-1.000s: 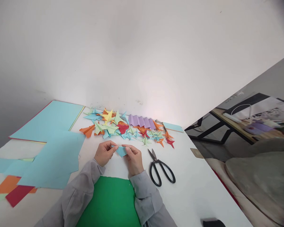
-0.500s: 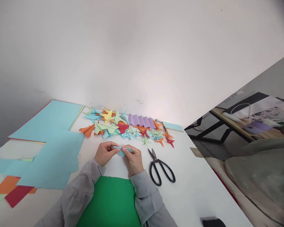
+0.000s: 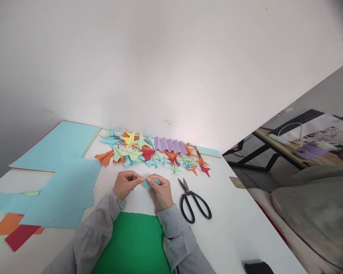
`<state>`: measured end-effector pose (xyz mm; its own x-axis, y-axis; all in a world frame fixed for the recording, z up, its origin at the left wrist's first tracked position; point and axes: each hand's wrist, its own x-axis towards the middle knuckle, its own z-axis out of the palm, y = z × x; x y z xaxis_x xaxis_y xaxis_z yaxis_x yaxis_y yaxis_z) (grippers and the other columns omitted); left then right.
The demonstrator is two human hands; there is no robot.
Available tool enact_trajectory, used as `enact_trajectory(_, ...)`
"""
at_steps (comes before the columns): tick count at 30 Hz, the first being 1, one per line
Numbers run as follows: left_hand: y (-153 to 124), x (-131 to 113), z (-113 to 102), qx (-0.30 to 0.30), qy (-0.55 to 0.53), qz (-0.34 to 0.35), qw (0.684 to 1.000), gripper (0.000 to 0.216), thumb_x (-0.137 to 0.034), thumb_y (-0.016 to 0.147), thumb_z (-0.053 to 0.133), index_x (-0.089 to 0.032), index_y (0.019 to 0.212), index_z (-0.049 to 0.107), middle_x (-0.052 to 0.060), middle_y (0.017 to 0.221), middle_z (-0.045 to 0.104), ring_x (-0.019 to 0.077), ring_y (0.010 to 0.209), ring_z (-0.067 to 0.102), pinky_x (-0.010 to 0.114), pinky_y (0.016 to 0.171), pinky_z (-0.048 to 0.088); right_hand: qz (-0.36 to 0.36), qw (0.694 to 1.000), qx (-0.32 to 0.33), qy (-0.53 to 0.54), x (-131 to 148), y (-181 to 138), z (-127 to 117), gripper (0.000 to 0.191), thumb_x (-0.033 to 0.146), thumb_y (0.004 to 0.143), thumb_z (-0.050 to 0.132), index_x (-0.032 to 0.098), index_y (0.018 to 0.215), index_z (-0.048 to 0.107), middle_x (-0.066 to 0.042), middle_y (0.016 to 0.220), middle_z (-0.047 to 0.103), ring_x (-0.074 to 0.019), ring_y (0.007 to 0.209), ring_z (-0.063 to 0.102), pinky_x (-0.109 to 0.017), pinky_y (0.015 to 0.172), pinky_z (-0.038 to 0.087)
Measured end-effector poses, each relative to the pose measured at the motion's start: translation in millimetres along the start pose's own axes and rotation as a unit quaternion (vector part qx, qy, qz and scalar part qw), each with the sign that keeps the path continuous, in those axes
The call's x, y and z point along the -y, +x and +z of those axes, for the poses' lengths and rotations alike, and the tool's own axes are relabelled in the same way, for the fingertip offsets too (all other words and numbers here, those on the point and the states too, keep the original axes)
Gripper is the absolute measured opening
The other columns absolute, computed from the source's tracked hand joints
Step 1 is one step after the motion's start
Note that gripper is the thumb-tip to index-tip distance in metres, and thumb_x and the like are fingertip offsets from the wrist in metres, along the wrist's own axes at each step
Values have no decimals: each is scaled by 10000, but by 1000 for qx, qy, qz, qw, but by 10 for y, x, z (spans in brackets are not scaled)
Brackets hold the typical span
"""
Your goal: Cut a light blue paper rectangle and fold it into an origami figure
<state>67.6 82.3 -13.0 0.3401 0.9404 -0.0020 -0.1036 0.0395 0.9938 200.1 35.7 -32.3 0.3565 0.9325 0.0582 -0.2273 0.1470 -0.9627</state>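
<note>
Between my two hands is a small folded piece of light blue paper [image 3: 146,184], partly hidden by the fingers. My right hand [image 3: 162,190] pinches it between thumb and fingers. From the other side, my left hand [image 3: 127,184] closes thumb and fingertips at the paper's left corner. Just beyond the hands lie many small folded paper figures, among them a yellow one [image 3: 129,140], a red one [image 3: 147,153] and an orange one [image 3: 105,157]. Black-handled scissors [image 3: 193,201] rest to the right of my right hand, blades slightly apart.
Large light blue sheets [image 3: 65,190] spread over the left of the white table [image 3: 231,228], with orange [image 3: 7,223] and red [image 3: 22,236] pieces in front. A pleated purple strip [image 3: 170,146] stands near the wall. A black object [image 3: 258,267] sits at the front right edge.
My left fingers have shifted on the blue paper, and its left part, visible before, is now covered or folded in. My right hand keeps its hold. The view has moved slightly.
</note>
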Motion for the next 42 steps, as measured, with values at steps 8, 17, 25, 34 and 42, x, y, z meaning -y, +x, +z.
enact_trajectory(8,-2,8,-17,27,-14,8,1000,355,-447,558,737,-144,505,559,-64,340,435,41,296,348,179,324,260,17,1000,-9,23,9,-2,-2,133,271,572,767,177,598,677,22,589,570,-106,568,448,-256,568,359)
enact_trajectory(17,27,53,-32,2,-37,4,999,375,-454,549,744,-145,506,535,-74,332,421,29,288,322,168,316,231,21,998,30,42,13,1,-5,235,402,706,656,178,684,725,-16,631,571,-140,637,481,-270,598,380)
enact_trajectory(25,-24,-18,55,22,3,-11,1000,335,-419,503,768,-132,553,601,-65,372,450,33,317,327,177,332,234,-3,999,40,-13,-15,2,-7,207,382,685,674,183,635,702,-15,625,602,-153,642,511,-284,624,404)
enact_trajectory(34,-11,24,36,30,22,28,999,332,-384,515,765,-136,479,547,-47,430,469,52,434,329,188,418,245,-10,997,62,-47,25,-8,-10,134,314,630,719,192,587,682,0,606,602,-139,613,500,-274,617,401)
enact_trajectory(42,-12,55,16,36,48,32,998,362,-387,528,757,-137,440,510,-66,402,388,46,429,277,192,423,210,-20,996,69,-48,39,-6,-26,123,294,608,740,205,551,677,4,591,587,-138,600,499,-282,618,393)
